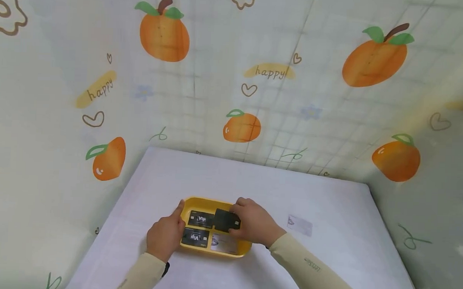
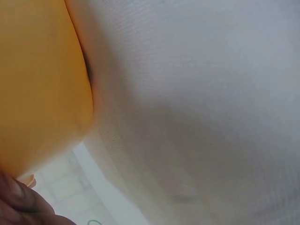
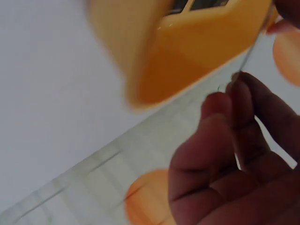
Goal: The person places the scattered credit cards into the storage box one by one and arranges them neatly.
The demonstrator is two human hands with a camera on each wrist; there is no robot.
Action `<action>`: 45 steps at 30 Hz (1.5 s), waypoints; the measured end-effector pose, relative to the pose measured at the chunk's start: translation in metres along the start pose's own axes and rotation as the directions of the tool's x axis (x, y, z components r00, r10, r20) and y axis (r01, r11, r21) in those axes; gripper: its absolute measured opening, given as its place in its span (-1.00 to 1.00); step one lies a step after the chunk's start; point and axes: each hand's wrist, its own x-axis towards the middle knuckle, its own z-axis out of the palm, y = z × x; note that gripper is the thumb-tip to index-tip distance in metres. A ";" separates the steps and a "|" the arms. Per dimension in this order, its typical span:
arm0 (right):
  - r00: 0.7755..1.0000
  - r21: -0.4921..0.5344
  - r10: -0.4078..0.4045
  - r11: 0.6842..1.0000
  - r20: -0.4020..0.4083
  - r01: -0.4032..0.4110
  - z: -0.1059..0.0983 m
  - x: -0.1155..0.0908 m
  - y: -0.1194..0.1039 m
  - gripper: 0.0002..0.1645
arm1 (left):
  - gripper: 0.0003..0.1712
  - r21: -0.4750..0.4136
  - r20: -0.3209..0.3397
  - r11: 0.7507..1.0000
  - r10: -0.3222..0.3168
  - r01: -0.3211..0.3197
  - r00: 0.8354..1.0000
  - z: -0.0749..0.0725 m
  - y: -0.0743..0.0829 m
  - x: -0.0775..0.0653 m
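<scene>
A shallow yellow tray stands on the table. My left hand grips its left rim; in the left wrist view the tray's wall fills the left side, above some fingers. Between thumb and fingers, my right hand pinches a black card over the tray's back right part. The right wrist view shows this card's thin edge at the fingertips. Inside the tray lie a black Vip card at back left, an upside-down Vip card at front left, and a silvery card at front right.
Another pale silvery card lies flat on the white table, right of the tray. Fruit-patterned cloth walls rise behind the table and along its sides.
</scene>
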 end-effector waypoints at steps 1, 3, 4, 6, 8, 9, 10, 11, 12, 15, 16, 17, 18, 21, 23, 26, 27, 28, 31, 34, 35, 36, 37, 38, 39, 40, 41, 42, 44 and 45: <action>1.000 -0.009 -0.007 1.000 0.020 0.008 0.003 0.003 -0.002 -0.42 | -0.28 0.003 0.002 1.000 0.007 -0.007 1.000 0.002 0.001 0.000; 0.998 -0.027 -0.035 0.999 0.052 0.036 0.009 0.011 -0.007 -0.43 | -0.28 0.007 0.004 1.000 0.016 -0.016 1.000 0.005 0.003 0.000; 0.997 -0.032 -0.046 0.998 0.067 0.048 0.011 0.015 -0.010 -0.45 | -0.28 0.008 0.002 1.000 0.021 -0.021 1.000 0.007 0.003 0.000; 0.993 -0.048 -0.067 0.996 0.092 0.072 0.017 0.025 -0.018 -0.46 | -0.28 0.014 -0.002 0.999 0.030 -0.030 1.000 0.010 0.002 0.000; 0.990 -0.079 -0.088 0.992 0.109 0.097 0.021 0.037 -0.025 -0.45 | -0.28 0.017 -0.012 0.999 0.036 -0.036 0.999 0.011 0.001 0.000; 0.988 -0.093 -0.096 0.990 0.121 0.108 0.022 0.042 -0.030 -0.45 | -0.28 0.019 -0.016 0.999 0.038 -0.037 0.999 0.012 0.000 0.000; 0.986 -0.113 -0.107 0.986 0.130 0.122 0.025 0.048 -0.034 -0.44 | -0.28 0.018 -0.024 0.999 0.041 -0.041 0.999 0.012 0.000 0.000; 0.984 -0.133 -0.118 0.982 0.136 0.136 0.027 0.052 -0.037 -0.43 | -0.28 0.020 -0.029 0.999 0.047 -0.046 0.998 0.013 0.001 0.001; 0.981 -0.159 -0.130 0.975 0.143 0.153 0.029 0.056 -0.040 -0.40 | -0.28 0.021 -0.031 0.998 0.052 -0.052 0.998 0.013 0.001 0.001; 0.975 -0.213 -0.146 0.960 0.165 0.180 0.033 0.063 -0.048 -0.37 | -0.29 0.021 -0.043 0.997 0.075 -0.074 0.996 0.014 0.005 0.001; 0.975 -0.223 -0.144 0.958 0.171 0.180 0.034 0.065 -0.050 -0.36 | -0.29 0.019 -0.049 0.996 0.084 -0.083 0.995 0.015 0.006 0.001; 0.974 -0.232 -0.138 0.956 0.178 0.178 0.035 0.066 -0.051 -0.35 | -0.29 0.023 -0.051 0.996 0.088 -0.087 0.995 0.015 0.006 0.001; 0.974 -0.241 -0.130 0.955 0.186 0.173 0.035 0.067 -0.052 -0.34 | -0.29 0.024 -0.053 0.996 0.091 -0.089 0.994 0.015 0.007 0.000; 0.973 -0.257 -0.110 0.953 0.203 0.162 0.038 0.071 -0.054 -0.32 | -0.30 0.028 -0.070 0.996 0.088 -0.086 0.994 0.015 0.007 -0.001; 0.972 -0.267 -0.106 0.950 0.210 0.161 0.040 0.073 -0.055 -0.30 | -0.31 0.032 -0.079 0.996 0.082 -0.080 0.993 0.015 0.006 -0.001; 0.971 -0.270 -0.100 0.950 0.215 0.158 0.042 0.078 -0.054 -0.32 | -0.32 0.033 -0.099 0.997 0.077 -0.074 0.992 0.015 0.004 0.000; 0.971 -0.269 -0.099 0.950 0.216 0.157 0.044 0.079 -0.053 -0.32 | -0.32 0.033 -0.105 0.997 0.076 -0.073 0.992 0.014 0.003 0.000; 0.971 -0.267 -0.097 0.951 0.219 0.155 0.045 0.081 -0.053 -0.32 | -0.32 0.034 -0.109 0.997 0.075 -0.071 0.991 0.014 0.002 0.000; 0.969 -0.264 -0.093 0.952 0.229 0.153 0.048 0.085 -0.052 -0.32 | -0.32 0.035 -0.110 0.997 0.070 -0.066 0.991 0.012 0.000 0.001; 0.967 -0.267 -0.096 0.951 0.235 0.159 0.051 0.089 -0.052 -0.32 | -0.32 0.035 -0.103 0.998 0.061 -0.057 0.993 0.009 -0.002 0.002; 0.967 -0.267 -0.097 0.950 0.236 0.161 0.052 0.090 -0.052 -0.32 | -0.32 0.036 -0.100 0.998 0.057 -0.053 0.993 0.008 -0.002 0.002; 0.967 -0.270 -0.098 0.949 0.236 0.162 0.052 0.091 -0.052 -0.32 | -0.32 0.037 -0.096 0.998 0.052 -0.048 0.994 0.007 -0.003 0.002; 0.967 -0.273 -0.099 0.948 0.235 0.164 0.052 0.092 -0.053 -0.33 | -0.32 0.038 -0.093 0.998 0.046 -0.042 0.995 0.006 -0.004 0.002; 0.967 -0.277 -0.103 0.946 0.231 0.167 0.052 0.092 -0.053 -0.33 | -0.32 0.037 -0.092 0.999 0.039 -0.035 0.995 0.005 -0.004 0.002; 0.968 -0.276 -0.106 0.946 0.229 0.169 0.052 0.093 -0.054 -0.34 | -0.32 0.034 -0.090 0.999 0.032 -0.029 0.995 0.004 -0.005 0.002; 0.969 -0.272 -0.105 0.948 0.225 0.166 0.051 0.091 -0.054 -0.35 | -0.32 0.031 -0.085 0.999 0.028 -0.026 0.996 0.004 -0.004 0.002; 0.970 -0.266 -0.107 0.950 0.218 0.165 0.050 0.088 -0.054 -0.36 | -0.32 0.027 -0.080 0.999 0.026 -0.023 0.996 0.004 -0.004 0.002; 0.971 -0.258 -0.113 0.952 0.209 0.166 0.048 0.086 -0.053 -0.37 | -0.32 0.023 -0.073 1.000 0.021 -0.020 0.997 0.003 -0.003 0.002; 0.974 -0.227 -0.128 0.959 0.189 0.170 0.045 0.080 -0.051 -0.41 | -0.31 0.015 -0.061 1.000 0.011 -0.010 0.998 0.003 -0.003 0.002; 0.975 -0.206 -0.134 0.964 0.177 0.170 0.042 0.077 -0.050 -0.42 | -0.31 0.010 -0.055 1.000 0.005 -0.004 0.998 0.002 -0.003 0.002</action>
